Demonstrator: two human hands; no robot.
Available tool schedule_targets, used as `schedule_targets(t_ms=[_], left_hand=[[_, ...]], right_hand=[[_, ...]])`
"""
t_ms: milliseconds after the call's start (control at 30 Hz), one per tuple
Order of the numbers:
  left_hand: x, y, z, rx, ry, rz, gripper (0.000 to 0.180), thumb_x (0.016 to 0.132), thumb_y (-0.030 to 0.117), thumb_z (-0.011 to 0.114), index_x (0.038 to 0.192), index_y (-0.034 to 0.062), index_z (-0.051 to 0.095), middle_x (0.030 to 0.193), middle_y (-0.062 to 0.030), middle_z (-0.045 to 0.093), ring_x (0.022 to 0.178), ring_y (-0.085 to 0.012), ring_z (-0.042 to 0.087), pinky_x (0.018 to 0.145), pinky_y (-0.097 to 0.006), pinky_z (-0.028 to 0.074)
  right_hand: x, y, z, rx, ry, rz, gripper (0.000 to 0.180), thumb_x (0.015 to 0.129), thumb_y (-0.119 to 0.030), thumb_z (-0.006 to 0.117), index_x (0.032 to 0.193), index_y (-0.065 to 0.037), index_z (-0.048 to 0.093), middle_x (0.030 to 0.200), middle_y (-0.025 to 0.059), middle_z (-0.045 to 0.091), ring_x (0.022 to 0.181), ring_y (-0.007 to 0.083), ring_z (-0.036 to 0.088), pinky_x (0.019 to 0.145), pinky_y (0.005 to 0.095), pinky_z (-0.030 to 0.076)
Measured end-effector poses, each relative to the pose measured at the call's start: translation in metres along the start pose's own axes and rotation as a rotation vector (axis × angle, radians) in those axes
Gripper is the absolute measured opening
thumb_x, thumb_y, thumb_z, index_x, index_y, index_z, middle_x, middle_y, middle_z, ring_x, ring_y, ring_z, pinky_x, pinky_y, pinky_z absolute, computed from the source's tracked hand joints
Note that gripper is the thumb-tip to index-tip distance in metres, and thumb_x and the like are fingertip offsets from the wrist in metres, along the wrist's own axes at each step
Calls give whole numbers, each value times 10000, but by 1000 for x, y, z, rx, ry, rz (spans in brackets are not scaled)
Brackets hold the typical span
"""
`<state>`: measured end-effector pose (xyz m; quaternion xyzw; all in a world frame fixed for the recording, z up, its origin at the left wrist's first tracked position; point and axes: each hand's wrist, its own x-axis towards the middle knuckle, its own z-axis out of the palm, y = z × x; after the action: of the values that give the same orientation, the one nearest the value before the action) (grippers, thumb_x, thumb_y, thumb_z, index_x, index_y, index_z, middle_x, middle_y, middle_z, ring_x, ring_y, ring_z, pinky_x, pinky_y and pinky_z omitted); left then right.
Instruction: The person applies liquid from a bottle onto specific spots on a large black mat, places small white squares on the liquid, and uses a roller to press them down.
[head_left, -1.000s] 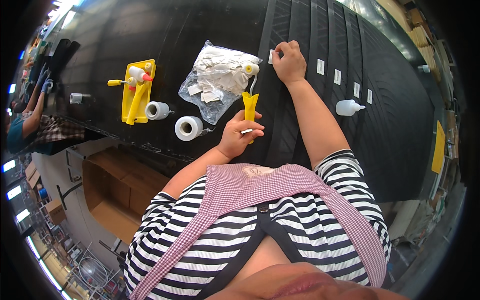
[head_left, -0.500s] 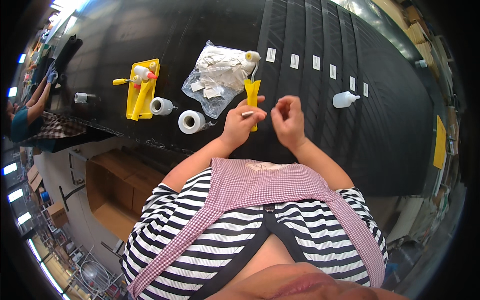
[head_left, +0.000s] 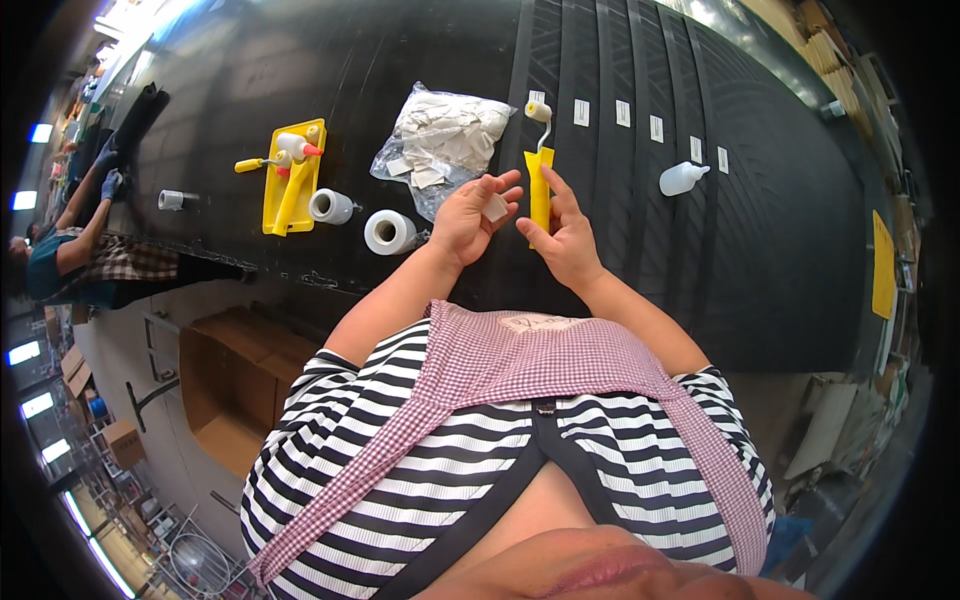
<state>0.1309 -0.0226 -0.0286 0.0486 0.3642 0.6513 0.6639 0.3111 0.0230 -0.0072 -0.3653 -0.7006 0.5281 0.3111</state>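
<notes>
My left hand (head_left: 466,222) is turned partly palm up, with a small white label (head_left: 494,208) held at its fingers. Just to its right is a small paint roller (head_left: 540,190) with a yellow handle and a white roller head pointing away from me. My right hand (head_left: 570,240) closes on the lower handle, thumb across it and index finger along its right side. Beyond my left hand lies a clear plastic bag (head_left: 425,200) heaped with white labels (head_left: 450,125). Black strips (head_left: 640,220) run side by side at the right, several bearing a white label (head_left: 623,114).
Two rolls of clear film (head_left: 388,232) (head_left: 330,207) stand left of the bag. Beyond them is a yellow tray (head_left: 270,205) with a roller and a red-tipped bottle. A white squeeze bottle (head_left: 682,179) lies on the strips. At far left, a person (head_left: 85,250) handles a dark roll.
The roller has shifted right, from beside my left hand to my right hand. My right hand has opened out from its pinch onto the handle. The label in my left hand now shows its face.
</notes>
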Motion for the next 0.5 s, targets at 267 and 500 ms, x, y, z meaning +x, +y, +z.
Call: schedule_targets(t_ms=[267,500], left_hand=[[-9,-13,-9,23,190,-162,361,1015,298,622,1270,50,566,1192,-107,652,992,-209,666,833,-342,582],[-21,-14,-17,61,47,-164,418,1024,104,553,1419,30,436,1229,-181,645,1107,-308,667,915,-418,584]], right_hand=[[45,14,-6,-501,110,-13,624,843,-208,711,1441,-160,543,1163,207,691,1008,373,686,874,396,540],[57,17,1,-616,95,71,622,847,-279,683,1446,-208,532,1079,186,698,992,400,673,877,468,537]])
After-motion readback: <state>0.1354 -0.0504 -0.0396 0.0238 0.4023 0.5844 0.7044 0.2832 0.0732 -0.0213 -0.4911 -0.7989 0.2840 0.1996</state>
